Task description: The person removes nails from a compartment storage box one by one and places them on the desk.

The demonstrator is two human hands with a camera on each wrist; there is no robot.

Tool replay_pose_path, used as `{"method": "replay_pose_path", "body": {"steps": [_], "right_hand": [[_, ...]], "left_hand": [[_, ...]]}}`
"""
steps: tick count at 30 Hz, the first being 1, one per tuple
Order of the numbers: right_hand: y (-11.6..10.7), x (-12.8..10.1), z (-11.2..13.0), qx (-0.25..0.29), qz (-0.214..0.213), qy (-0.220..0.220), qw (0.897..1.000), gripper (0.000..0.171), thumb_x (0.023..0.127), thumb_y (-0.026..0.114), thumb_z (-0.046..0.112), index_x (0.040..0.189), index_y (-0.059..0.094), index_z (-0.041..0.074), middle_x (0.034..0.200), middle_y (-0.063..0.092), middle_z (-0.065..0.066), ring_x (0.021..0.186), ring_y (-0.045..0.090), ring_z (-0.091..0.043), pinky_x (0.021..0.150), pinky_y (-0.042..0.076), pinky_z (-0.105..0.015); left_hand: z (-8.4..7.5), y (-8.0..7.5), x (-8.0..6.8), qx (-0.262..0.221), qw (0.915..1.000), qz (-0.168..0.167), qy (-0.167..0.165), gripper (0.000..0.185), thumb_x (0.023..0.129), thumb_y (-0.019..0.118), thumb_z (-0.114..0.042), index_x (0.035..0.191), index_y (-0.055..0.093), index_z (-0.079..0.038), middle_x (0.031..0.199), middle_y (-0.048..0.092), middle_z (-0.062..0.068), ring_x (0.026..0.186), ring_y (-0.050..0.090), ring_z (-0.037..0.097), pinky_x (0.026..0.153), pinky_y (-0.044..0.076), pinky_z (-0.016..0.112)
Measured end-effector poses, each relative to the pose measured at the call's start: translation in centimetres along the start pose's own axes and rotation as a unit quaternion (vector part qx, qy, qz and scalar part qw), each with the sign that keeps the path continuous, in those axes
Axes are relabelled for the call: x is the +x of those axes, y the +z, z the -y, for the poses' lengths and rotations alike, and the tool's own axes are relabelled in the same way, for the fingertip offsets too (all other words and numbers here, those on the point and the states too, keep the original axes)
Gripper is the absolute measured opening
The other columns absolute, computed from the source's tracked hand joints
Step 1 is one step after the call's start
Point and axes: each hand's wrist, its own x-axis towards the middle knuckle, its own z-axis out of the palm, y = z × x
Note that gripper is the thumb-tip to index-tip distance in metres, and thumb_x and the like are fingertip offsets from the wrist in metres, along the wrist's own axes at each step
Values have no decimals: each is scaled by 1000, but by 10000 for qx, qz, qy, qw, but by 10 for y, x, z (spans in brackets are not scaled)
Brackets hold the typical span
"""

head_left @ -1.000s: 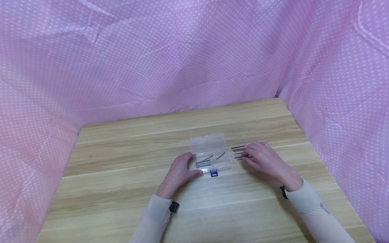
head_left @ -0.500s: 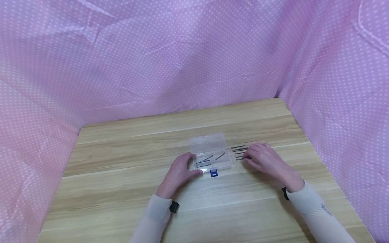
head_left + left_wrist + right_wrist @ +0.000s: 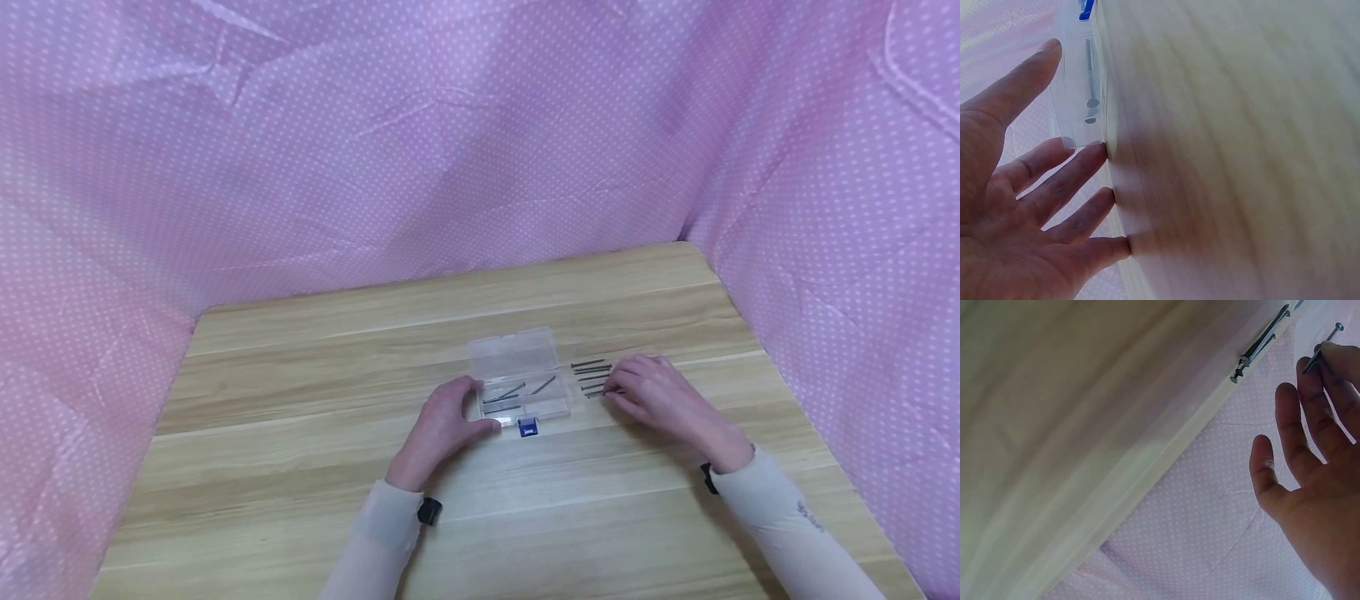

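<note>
A clear plastic box [image 3: 547,408] lies with its lid [image 3: 513,354] tipped back and a blue latch [image 3: 528,427] at its front. Inside are several nails [image 3: 502,408]. My left hand [image 3: 442,425] holds the box's left end, thumb at the front corner and forefinger at the rear one. To the right of the box, several loose nails [image 3: 588,362] lie roughly parallel. My right hand [image 3: 656,396] is at the nearest of them; in the right wrist view its thumb and fingers pinch a flat-headed nail [image 3: 1312,362], tilted, with the other fingers loosely extended.
The wood-grain table [image 3: 300,450] has rounded far corners. Pink dotted cloth [image 3: 360,150] hangs behind it and along both sides. Each wrist carries a black strap piece [image 3: 430,511] by the pale sleeve.
My right hand has shifted slightly right and the nail at its fingertips has slid right with it. More of the row of nails shows. My left hand and the box stay put.
</note>
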Motion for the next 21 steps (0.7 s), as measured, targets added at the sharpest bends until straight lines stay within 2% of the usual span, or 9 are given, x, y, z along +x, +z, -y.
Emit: {"method": "replay_pose_path", "body": {"steps": [6, 13, 21], "right_hand": [[2, -2, -4, -54, -24, -43, 10000, 12, 85, 82, 12, 94, 73, 13, 97, 70, -1, 101, 66, -29, 93, 49, -56], [0, -1, -5, -13, 314, 165, 9994, 10, 88, 81, 15, 96, 75, 14, 99, 71, -1, 102, 66, -28, 96, 48, -59], [-1, 2, -6, 33, 488, 206, 9986, 7, 90, 79, 15, 96, 75, 14, 100, 70, -2, 106, 65, -30, 99, 47, -59]], "left_hand": [[0, 0, 0, 27, 10000, 1, 40, 66, 79, 91, -37, 131, 64, -8, 135, 64, 13, 129, 56, 34, 112, 42, 51], [1, 0, -1, 3, 9999, -32, 101, 65, 78, 91, -37, 130, 64, -7, 133, 65, 13, 126, 57, 34, 111, 43, 51], [1, 1, 0, -1, 10000, -24, 54, 66, 78, 91, -38, 131, 64, -8, 133, 65, 12, 126, 58, 33, 111, 43, 50]]}}
